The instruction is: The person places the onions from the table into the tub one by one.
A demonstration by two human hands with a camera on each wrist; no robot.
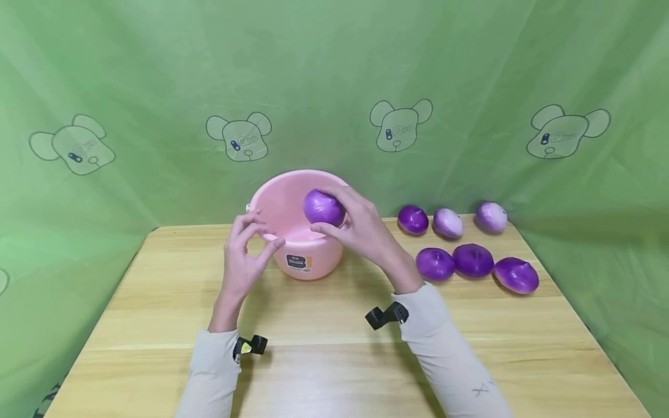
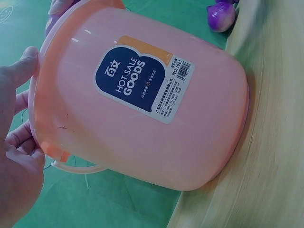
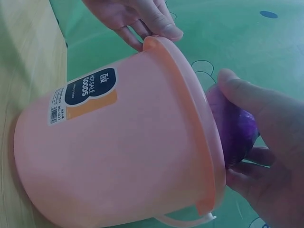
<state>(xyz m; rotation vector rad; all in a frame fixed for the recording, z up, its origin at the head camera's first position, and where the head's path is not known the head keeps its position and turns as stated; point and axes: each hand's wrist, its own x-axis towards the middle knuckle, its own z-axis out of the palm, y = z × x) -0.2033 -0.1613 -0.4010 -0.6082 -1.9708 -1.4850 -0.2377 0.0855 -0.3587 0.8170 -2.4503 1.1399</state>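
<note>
A pink plastic bucket (image 1: 308, 261) stands upright on the table, its label facing me. My left hand (image 1: 244, 252) is at the left side of its rim, thumb in front and fingers over the edge; in the left wrist view the left hand (image 2: 21, 137) holds that rim. Above the bucket's mouth, on the right, my right hand (image 1: 360, 226) grips a purple onion (image 1: 323, 208). In the right wrist view the onion (image 3: 230, 126) sits between thumb and fingers just past the rim, which hides part of it. The bucket's bottom inside is hidden.
To the right, several more onions lie in two rows: a back row with a pale onion (image 1: 448, 223) and a front row with a dark purple onion (image 1: 473, 259). A green curtain (image 1: 324, 69) hangs behind the wooden table (image 1: 334, 371). The bucket's handle (image 2: 78, 168) hangs down.
</note>
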